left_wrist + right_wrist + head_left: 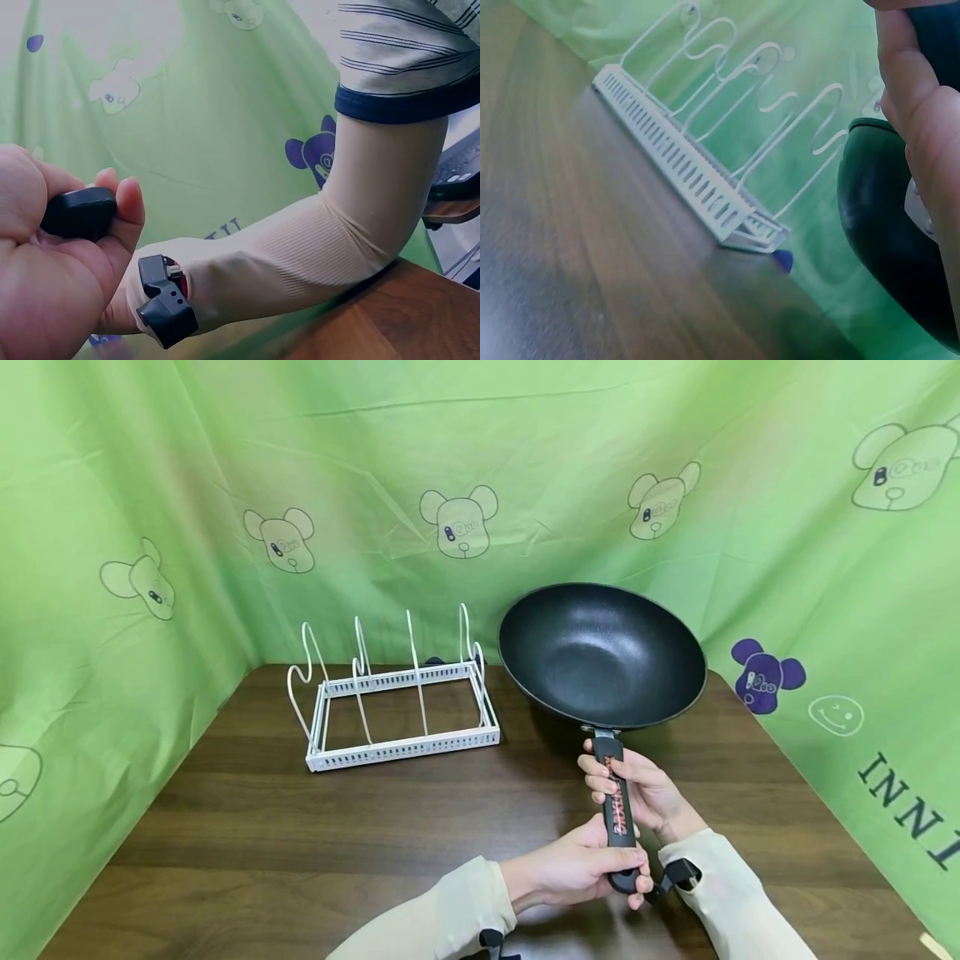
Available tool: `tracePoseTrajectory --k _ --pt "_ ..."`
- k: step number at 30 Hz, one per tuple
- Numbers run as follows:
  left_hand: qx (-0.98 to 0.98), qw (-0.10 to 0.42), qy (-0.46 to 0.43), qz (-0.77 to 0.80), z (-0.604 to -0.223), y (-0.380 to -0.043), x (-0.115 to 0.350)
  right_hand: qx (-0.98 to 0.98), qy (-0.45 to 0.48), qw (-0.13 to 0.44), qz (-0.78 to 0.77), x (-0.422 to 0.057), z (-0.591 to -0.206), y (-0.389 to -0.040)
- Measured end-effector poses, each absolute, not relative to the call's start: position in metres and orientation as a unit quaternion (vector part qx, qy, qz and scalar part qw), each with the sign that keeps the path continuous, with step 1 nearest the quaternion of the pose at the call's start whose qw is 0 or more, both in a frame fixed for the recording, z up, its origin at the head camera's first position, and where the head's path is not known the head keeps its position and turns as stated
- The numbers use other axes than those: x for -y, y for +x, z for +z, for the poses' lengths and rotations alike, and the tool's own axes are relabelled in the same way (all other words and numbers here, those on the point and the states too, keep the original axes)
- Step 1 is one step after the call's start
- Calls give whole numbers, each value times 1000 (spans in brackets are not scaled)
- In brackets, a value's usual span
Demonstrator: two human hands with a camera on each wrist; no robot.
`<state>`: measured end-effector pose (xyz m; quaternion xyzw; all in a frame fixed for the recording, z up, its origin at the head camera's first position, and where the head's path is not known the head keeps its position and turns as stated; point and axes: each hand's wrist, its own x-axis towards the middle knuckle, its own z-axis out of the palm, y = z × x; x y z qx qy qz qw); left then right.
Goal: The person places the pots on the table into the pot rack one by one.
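A black wok is held up at the right of the head view, its inside facing me and its handle pointing down towards me. My right hand grips the upper part of that handle, below the metal joint. Lower down, my left hand holds the handle's end, thumb across the top. In the left wrist view the black handle end shows between the fingers and palm. The right wrist view catches the wok's dark outer side beyond the right hand.
Left of the wok, a white metal pan rack with several upright wire dividers stands on the brown wooden table. A green printed curtain hangs around the table's back and sides.
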<state>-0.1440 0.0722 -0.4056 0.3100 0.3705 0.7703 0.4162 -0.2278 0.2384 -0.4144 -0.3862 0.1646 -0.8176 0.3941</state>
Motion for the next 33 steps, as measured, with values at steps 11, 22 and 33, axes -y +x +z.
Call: tracePoseTrajectory --k 11,22,33 --pt "-355 395 336 778 -395 -143 -69 -168 -423 377 -807 -232 -397 -229" --pt "-342 384 367 776 -391 -142 -66 -146 -437 372 -806 -220 -388 -228" --pt "-281 372 429 773 -384 -142 -59 -128 -452 356 -808 -203 -374 -227"
